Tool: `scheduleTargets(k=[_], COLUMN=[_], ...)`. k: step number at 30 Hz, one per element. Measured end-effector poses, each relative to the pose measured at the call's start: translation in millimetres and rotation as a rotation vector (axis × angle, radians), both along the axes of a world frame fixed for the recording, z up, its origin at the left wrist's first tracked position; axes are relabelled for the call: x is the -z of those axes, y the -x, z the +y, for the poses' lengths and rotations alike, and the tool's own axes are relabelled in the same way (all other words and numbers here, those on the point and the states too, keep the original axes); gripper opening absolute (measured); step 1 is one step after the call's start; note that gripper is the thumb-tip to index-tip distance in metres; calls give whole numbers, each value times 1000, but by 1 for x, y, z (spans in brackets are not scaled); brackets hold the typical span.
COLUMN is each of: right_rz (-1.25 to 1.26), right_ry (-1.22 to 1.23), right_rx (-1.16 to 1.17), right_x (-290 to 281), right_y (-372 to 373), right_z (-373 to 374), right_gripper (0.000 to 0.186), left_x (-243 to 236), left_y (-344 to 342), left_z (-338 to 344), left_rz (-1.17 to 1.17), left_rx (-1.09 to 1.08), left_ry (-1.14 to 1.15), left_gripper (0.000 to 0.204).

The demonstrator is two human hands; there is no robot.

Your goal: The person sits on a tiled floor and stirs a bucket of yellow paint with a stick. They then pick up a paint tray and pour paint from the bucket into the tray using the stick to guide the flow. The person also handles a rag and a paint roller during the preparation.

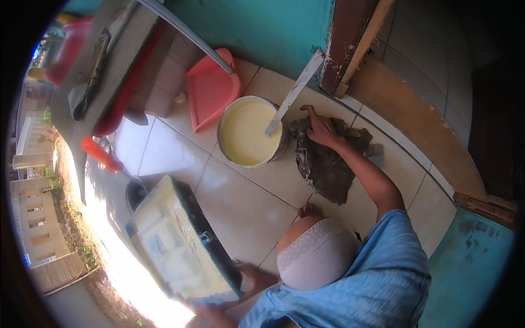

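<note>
My right hand [322,129] is closed on the upper edge of a crumpled, dirty grey-brown rag [331,167], with one finger sticking out. Just left of the rag stands a round bucket [223,143] of pale yellow paint [249,134]. A flat, paint-smeared stick [295,94] leans in it. My left hand [205,312], partly cut off by the lower edge, grips the near end of a tilted box-like drawer [172,246]. Its broad face has cream paint streaked with blue; its dark green side carries a small metal knob [205,236].
A red dustpan [214,90] with a grey handle [183,30] lies beyond the bucket on the tiled floor [235,205]. An orange-handled tool [101,154] is at the left. A grey tabletop [98,60] juts in upper left. Teal wall [262,33] and brown door frame [347,49] stand behind.
</note>
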State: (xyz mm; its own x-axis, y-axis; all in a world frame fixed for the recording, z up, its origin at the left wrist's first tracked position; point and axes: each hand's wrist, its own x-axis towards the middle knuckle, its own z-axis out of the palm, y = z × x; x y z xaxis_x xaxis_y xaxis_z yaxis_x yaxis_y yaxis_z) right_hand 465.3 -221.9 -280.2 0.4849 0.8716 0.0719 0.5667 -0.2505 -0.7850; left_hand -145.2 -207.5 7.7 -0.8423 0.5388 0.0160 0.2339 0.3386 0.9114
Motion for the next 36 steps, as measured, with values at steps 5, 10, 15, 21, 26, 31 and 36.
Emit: scheduleTargets(k=[5,10,15,21,26,31,36], right_rz=[-473,-450,-525,-491,-316,-329,-321], right_ry=[-115,-40,50,126,73,-1,348], right_rx=[-53,-121,-100,56,-115,-477,-34], right_x=[14,45,53,31,23,15,-10], right_y=[-45,-33,8,77,142,121,41], right_z=[111,116,48,-26,-58,-56,-50], right_gripper=[48,50,50,38,49,47,43], left_x=[0,0,3,27,44,24,8], left_y=[0,-1,-3,28,32,-16,-50], left_z=[3,6,10,21,29,32,29], left_rz=[10,16,9,-108,-272,-518,-909], left_rx=[19,17,47,121,226,164,187], left_ry=[3,13,41,9,-59,-123,-213], left_gripper=[62,61,60,58,59,62,73])
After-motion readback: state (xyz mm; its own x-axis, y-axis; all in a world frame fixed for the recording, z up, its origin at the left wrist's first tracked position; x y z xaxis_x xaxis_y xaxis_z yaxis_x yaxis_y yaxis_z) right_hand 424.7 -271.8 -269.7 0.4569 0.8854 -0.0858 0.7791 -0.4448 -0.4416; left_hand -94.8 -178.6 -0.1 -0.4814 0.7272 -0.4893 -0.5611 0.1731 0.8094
